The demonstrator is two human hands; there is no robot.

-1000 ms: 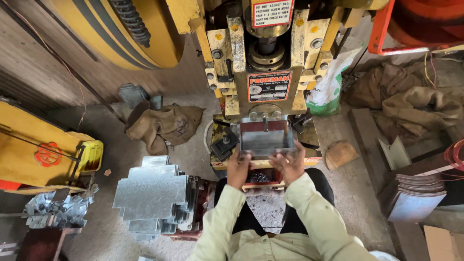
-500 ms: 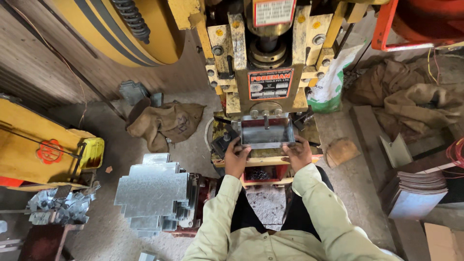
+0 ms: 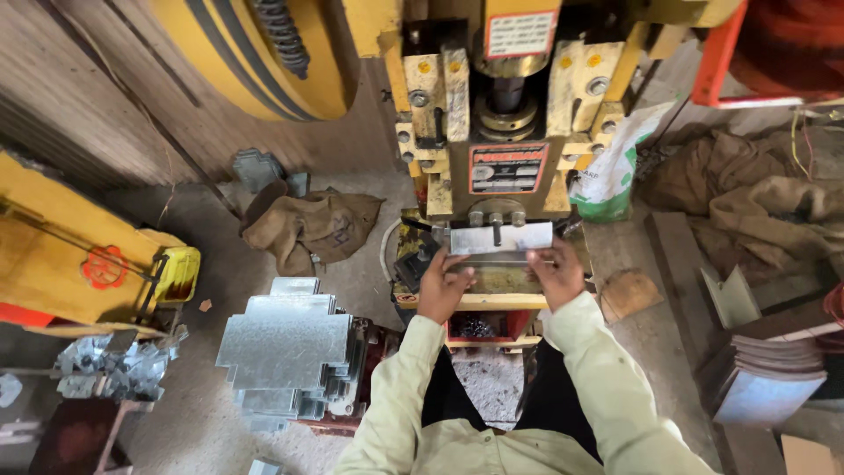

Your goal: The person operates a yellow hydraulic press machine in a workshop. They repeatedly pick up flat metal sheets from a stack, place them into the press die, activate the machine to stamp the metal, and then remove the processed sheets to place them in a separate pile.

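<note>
Left hand [image 3: 442, 283]: at the left end of the metal sheet [image 3: 501, 258], fingers curled onto its edge — grip clamped on the sheet.
Right hand [image 3: 557, 273]: at the sheet's right end, fingers over its near edge — grip likewise clamped on it.
Metal sheet: thin, grey, held flat between both hands on the press bed [image 3: 492, 283], just under the steel die block [image 3: 501, 237]; most of it is hidden by the block and the hands.
Die block: bright rectangular steel piece with a dark pin in its middle, sitting below the ram of the yellow press [image 3: 501, 114].
Press: yellow frame with bolts, a red-bordered plate on its front, a large yellow flywheel [image 3: 255, 53] to the left.
Red tray [image 3: 479, 328]: below the bed between the person's knees, holding dark small scraps.
Stack of blanks [image 3: 286, 352]: stepped, cross-shaped galvanised sheets piled on a low stand to the person's left, well apart from the hands.
Burlap sack [image 3: 308, 227]: crumpled on the floor left of the press; more brown cloth [image 3: 747, 189] lies to the right.
White and green bag [image 3: 607, 176]: leaning beside the press on its right.
Finished pieces [image 3: 774, 369]: a stack of bent grey sheets at the right edge.
Sleeves [image 3: 607, 396]: pale yellow-green, both arms stretched forward.
</note>
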